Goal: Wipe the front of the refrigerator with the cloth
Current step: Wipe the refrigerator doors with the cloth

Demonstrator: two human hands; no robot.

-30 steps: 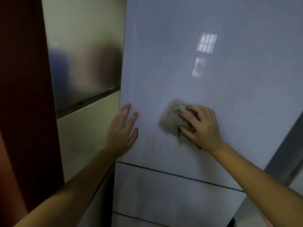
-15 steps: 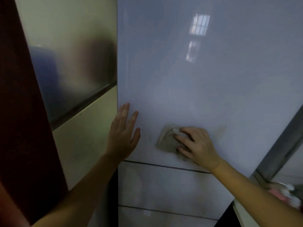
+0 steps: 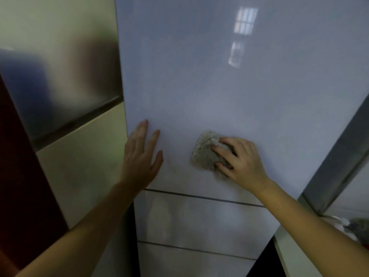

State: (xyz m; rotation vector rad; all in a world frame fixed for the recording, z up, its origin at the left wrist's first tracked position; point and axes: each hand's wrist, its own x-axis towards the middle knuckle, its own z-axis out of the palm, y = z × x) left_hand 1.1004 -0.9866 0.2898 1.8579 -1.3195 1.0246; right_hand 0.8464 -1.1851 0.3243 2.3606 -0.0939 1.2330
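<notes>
The refrigerator's glossy pale front [image 3: 209,86] fills the middle of the head view, with a window reflected near its top. A crumpled grey cloth [image 3: 205,151] is pressed flat against the lower part of the upper door. My right hand [image 3: 241,160] grips that cloth, fingers spread over its right half. My left hand [image 3: 140,154] rests flat and open against the door's left edge, holding nothing. Below both hands a dark seam [image 3: 199,196] divides the upper door from a lower drawer front.
A metallic and cream side panel [image 3: 65,92] stands left of the door, with a dark red surface [image 3: 18,176] further left. A grey frame [image 3: 337,162] slants at the right. A white counter edge [image 3: 289,254] with blurred items sits at the bottom right.
My right hand slid the cloth down toward the seam, then back up a little and slightly right. My left hand stayed flat on the door's left edge.
</notes>
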